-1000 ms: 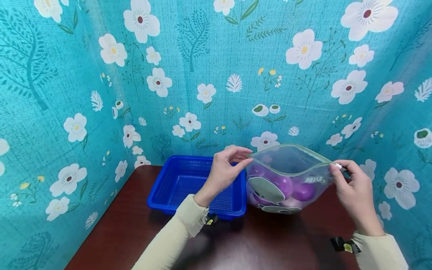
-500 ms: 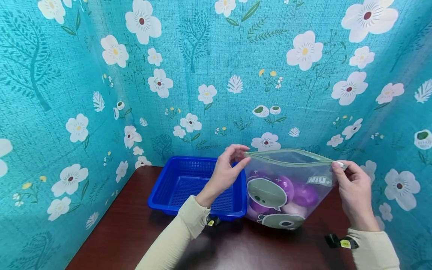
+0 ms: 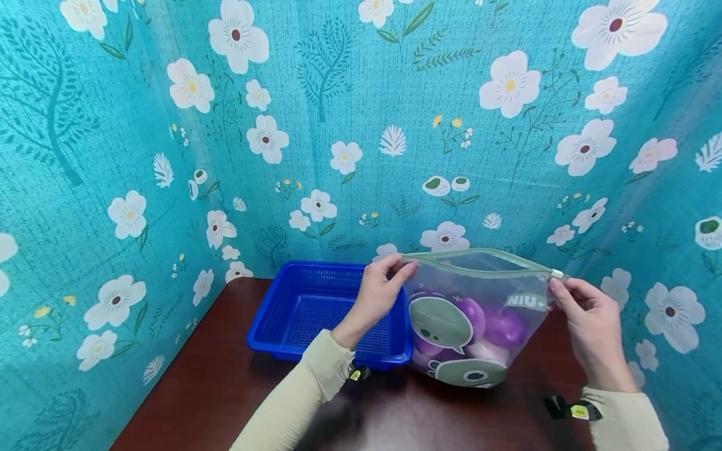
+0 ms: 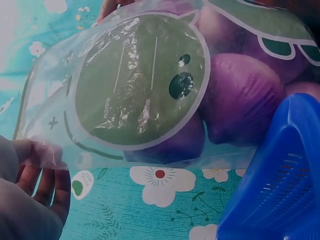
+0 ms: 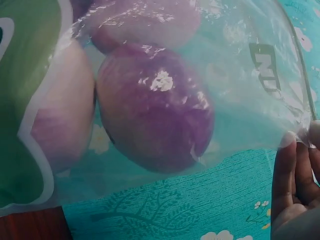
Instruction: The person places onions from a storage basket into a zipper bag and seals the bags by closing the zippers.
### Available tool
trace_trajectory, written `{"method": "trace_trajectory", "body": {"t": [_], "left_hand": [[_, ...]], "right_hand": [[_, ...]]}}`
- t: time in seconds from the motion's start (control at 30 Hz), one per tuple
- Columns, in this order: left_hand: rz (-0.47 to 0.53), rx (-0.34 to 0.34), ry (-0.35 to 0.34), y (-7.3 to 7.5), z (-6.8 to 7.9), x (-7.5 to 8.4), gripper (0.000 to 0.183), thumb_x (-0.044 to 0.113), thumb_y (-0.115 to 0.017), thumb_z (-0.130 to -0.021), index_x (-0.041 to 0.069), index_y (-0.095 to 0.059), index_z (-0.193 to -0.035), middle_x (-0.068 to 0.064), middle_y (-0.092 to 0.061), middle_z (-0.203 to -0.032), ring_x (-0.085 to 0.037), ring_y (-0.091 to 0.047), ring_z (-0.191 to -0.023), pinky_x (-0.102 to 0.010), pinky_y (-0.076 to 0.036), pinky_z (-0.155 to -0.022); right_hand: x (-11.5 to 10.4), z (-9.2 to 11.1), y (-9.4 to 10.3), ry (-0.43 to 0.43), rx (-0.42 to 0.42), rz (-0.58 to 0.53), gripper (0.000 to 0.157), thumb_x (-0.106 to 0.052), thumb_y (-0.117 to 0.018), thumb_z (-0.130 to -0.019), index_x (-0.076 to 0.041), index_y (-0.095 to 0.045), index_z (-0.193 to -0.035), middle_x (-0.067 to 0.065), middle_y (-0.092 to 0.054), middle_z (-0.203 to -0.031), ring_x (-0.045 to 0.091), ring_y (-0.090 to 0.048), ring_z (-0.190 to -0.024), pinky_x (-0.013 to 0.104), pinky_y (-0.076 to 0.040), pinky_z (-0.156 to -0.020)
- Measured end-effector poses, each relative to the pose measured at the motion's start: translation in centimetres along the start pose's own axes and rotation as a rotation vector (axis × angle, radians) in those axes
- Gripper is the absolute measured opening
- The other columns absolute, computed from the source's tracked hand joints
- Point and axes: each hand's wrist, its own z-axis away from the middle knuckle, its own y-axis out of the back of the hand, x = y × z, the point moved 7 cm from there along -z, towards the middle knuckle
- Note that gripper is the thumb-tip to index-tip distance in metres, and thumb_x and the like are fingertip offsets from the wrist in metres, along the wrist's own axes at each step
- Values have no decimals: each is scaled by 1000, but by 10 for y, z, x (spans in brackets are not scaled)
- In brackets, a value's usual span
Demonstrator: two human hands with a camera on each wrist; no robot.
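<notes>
A clear slider zip bag (image 3: 451, 322) with a pale green rim and green cartoon prints stands upright between my hands. Its mouth gapes narrowly along the top. Several rounded purple and pinkish things (image 5: 155, 107), some egg-shaped, fill its lower half; their kind is unclear through the plastic. My left hand (image 3: 379, 288) pinches the bag's top left corner between thumb and fingers. At the opposite top corner, my right hand (image 3: 592, 322) pinches the edge beside the white slider (image 3: 557, 274). In the right wrist view, thumb and fingers meet at that corner.
A blue perforated plastic basket (image 3: 265, 319) sits left of the bag, its right rim close against it; my left forearm reaches over its front. Both are on a dark red-brown table (image 3: 220, 351). Turquoise flowered cloth (image 3: 361, 125) surrounds the table at the back and sides.
The bag's mouth has narrowed from wide open, and the bag has gone from tilted to more upright. My left hand has shifted slightly left and its fingers have drawn in on the corner.
</notes>
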Motion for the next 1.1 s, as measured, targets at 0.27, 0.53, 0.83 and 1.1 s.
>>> {"method": "trace_trajectory", "body": {"t": [0.27,0.53,0.83,1.1], "left_hand": [[16,44,38,3,-1,-7,21,24,-65,-104,8,-77,-99,-12,-72,-86,-28,-66,-78,-20,-49,-70],[-57,112,2,3,0,-5,18,22,-65,-104,7,-71,-111,-10,-71,-98,-21,-66,-85,-25,-53,-74],[-720,246,-734,-38,35,89,42,5,-71,-84,15,-68,-125,-2,-65,-131,-20,-57,-122,-35,-45,-106],[-794,-80,-788,-100,21,112,37,21,-64,-100,15,-67,-135,1,-66,-136,-13,-57,-130,-22,-33,-121]], "right_hand": [[4,1,-1,1,-13,10,21,-16,-66,-101,-6,-75,-118,-11,-72,-94,10,-56,-86,9,-53,-68],[2,1,-4,13,31,5,19,-14,-65,-102,-4,-74,-115,-8,-72,-94,10,-58,-82,10,-53,-66],[-7,6,-6,21,105,222,25,-17,-67,-101,-4,-75,-120,-14,-72,-88,10,-59,-80,9,-53,-68],[-21,12,-23,178,23,334,25,-17,-61,-105,2,-71,-118,-17,-66,-88,6,-59,-76,7,-52,-70]]}}
